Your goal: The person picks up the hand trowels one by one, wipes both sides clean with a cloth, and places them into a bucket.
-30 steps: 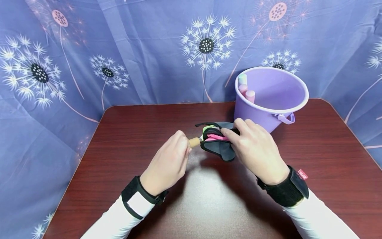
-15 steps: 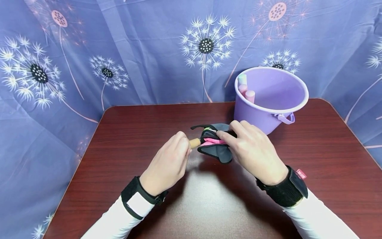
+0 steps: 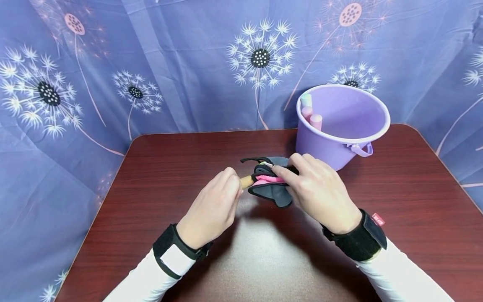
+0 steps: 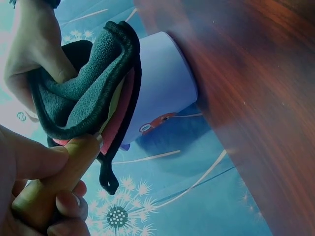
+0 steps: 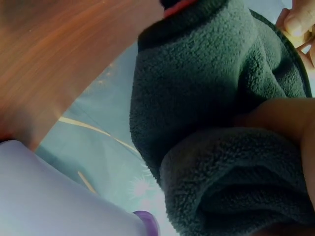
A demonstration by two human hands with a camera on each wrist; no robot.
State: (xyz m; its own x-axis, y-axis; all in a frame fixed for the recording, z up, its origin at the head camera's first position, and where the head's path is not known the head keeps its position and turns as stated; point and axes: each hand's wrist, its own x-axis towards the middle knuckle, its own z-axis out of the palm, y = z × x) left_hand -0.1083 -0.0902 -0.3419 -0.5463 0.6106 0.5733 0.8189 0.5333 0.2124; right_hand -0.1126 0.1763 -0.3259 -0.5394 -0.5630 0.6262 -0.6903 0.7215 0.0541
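In the head view my left hand (image 3: 211, 205) grips a tool by its light wooden handle (image 3: 247, 181). The left wrist view shows a bit of metal collar (image 4: 100, 139) where the handle meets the cloth; the tool's head is hidden inside. Fleecy grey cloth (image 3: 272, 193) with black edging is folded round that end, with a pink layer (image 3: 268, 179) and a sliver of lime green (image 4: 114, 101) between its folds. My right hand (image 3: 324, 193) pinches the bunched cloth from the right, thumb pressed into a fold. A black loop (image 4: 109, 178) dangles from the edging.
Behind my right hand stands a purple bucket (image 3: 317, 151) at the table's back edge. Several pastel-tipped sticks (image 3: 316, 121) lean inside its left rim. The brown wooden table (image 3: 181, 163) meets a blue dandelion-print curtain (image 3: 196, 71) at the back.
The right hand and cloth have shifted slightly left and down along the tool, covering its metal collar in the head view. Less lime green shows. The left hand stays almost still.
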